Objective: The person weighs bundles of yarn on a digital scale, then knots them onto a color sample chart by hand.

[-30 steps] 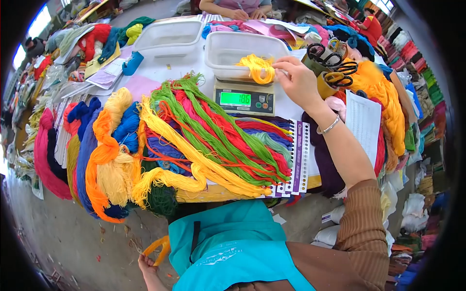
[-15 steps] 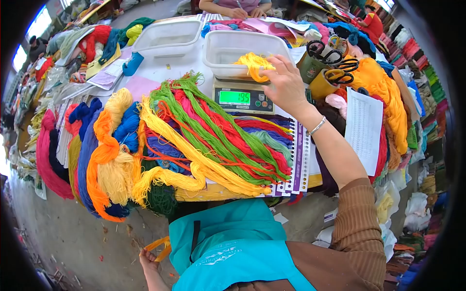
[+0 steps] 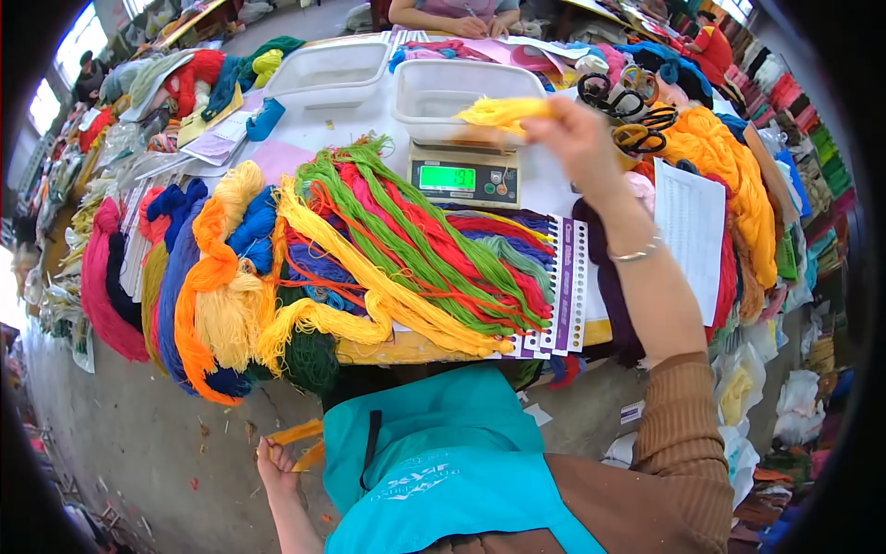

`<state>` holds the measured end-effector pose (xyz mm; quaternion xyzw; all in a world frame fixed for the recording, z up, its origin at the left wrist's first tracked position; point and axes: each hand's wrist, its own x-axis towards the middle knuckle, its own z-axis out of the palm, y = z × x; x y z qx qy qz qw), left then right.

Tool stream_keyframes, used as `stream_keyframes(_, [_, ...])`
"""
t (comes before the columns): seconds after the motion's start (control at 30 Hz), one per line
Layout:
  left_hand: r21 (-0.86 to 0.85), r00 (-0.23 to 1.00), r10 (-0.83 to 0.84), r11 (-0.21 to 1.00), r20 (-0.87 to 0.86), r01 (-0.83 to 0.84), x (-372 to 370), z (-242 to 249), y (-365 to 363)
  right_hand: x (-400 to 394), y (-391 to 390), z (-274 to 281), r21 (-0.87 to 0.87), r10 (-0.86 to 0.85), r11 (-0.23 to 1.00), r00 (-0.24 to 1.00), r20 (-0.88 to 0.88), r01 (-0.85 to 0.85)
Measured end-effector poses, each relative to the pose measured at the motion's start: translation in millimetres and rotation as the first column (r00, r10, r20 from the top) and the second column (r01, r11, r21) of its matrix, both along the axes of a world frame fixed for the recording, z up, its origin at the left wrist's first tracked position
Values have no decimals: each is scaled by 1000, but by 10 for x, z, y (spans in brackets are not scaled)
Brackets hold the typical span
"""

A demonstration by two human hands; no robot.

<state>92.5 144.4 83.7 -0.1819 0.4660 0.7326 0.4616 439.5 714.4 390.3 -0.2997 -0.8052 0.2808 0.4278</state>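
Observation:
My right hand [image 3: 583, 152], closed, holds a small bundle of yellow yarn [image 3: 503, 114] by one end, above the front right of a clear plastic tub [image 3: 434, 120]. The tub sits on a digital scale [image 3: 503, 192] with a lit green display reading about 197; any decimal point is too small to make out. Low at my left side, my left hand [image 3: 280, 469] pinches a skein of orange-yellow yarn [image 3: 300, 432] beside my turquoise apron. Red, green and yellow skeins [image 3: 397, 240] lie in front of the scale, over punched purple-and-white cards [image 3: 572, 277].
A second plastic tub [image 3: 323, 85] stands at the back left. Black-handled scissors [image 3: 641, 129] are right of the scale, near a printed sheet [image 3: 688, 240] and a heap of orange yarn [image 3: 715, 166]. Across the table a person's hands [image 3: 484, 25] hold a pen.
My right hand has lifted the yellow yarn up and right, from inside the tub to above its rim. The display has gone from about 195 to 197. My left hand has shifted slightly.

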Motion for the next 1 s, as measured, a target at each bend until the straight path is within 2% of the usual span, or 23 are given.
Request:
stream_keyframes(0.03, [64,1000,9,998,-29,-7,77,219,174,183,-26,142,-205,131,962,962,-239,-182])
stream_keyframes(0.07, [127,998,17,992,-56,-9,134,410,323,403,-104,344,-301,240,859,846,-475,-413])
stream_keyframes(0.1, [188,999,13,982,-37,-6,159,546,424,573,-261,564,-281,232,838,770,-594,-469])
stream_keyframes(0.13, [188,999,2,982,-39,5,222,740,556,747,-397,773,-230,306,801,708,-637,-553])
stream_keyframes(0.17, [312,999,-8,950,-33,18,307,949,694,981,-498,1001,-259,348,677,610,-712,-689])
stream_keyframes(0.2, [430,999,-20,902,-26,29,363,1050,764,1220,-671,1223,-208,344,722,603,-719,-660])
stream_keyframes(0.23, [581,976,-147,785,-161,214,309,1000,777,1482,-846,1424,-168,348,742,587,-731,-649])
stream_keyframes(0.27, [580,974,-159,783,-162,225,368,1092,855,1773,-974,1603,-102,403,750,573,-713,-654])
stream_keyframes(0.33, [731,924,-236,565,-302,383,567,1447,1154,2048,-1277,1842,-35,449,761,566,-692,-647])
stream_keyframes(0.37, [729,920,-248,561,-304,392,650,1571,1269,2063,-1472,1927,10,405,826,580,-707,-564])
stream_keyframes(0.43, [775,847,-300,350,-438,525,816,1790,1488,2060,-1841,2023,92,313,924,594,-741,-372])
stream_keyframes(0.47, [774,843,-311,345,-439,531,925,1895,1589,2106,-1979,2018,129,269,955,594,-758,-268])
stream_keyframes(0.5, [773,809,-340,272,-480,573,1040,1992,1682,2182,-2062,1913,192,295,953,569,-768,-234])
stream_keyframes(0.57, [741,714,-395,113,-577,662,1147,2023,1846,1878,-2285,1745,73,43,997,560,-827,31])
stream_keyframes(0.6, [709,652,-419,26,-632,705,1176,2001,1918,1926,-2307,1460,66,33,997,559,-829,39])
stream_keyframes(0.63, [713,662,-439,66,-608,698,1339,2095,1991,1977,-2284,1021,235,-258,842,745,-615,486])
stream_keyframes(0.67, [620,631,-426,185,-649,763,1480,2175,2041,2004,-2268,738,498,-603,488,690,-401,716])
stream_keyframes(0.7, [511,594,-419,303,-686,804,1628,2254,2083,2024,-2284,651,-96,-387,920,844,-371,379])
stream_keyframes(0.73, [398,561,-434,412,-705,820,1822,2353,2139,1992,-2294,562,-613,-154,758,850,-503,-225])
stream_keyframes(0.77, [212,413,-455,429,-789,878,1892,2290,2202,1878,-2215,191,-630,-76,688,827,-556,-360])
stream_keyframes(0.8, [37,299,-574,423,-763,905,2009,2361,2268,1721,-2274,11,-728,-163,564,811,-562,-391])
stream_keyframes(0.9, [-184,157,-711,377,-686,908,2409,2278,2467,1512,-2351,-706,-754,-250,273,713,-655,-597])
stream_keyframes(1.0, [-306,53,-688,389,-724,869,2711,2078,2617,1327,-2468,-1126,-708,-355,165,628,-692,-686])
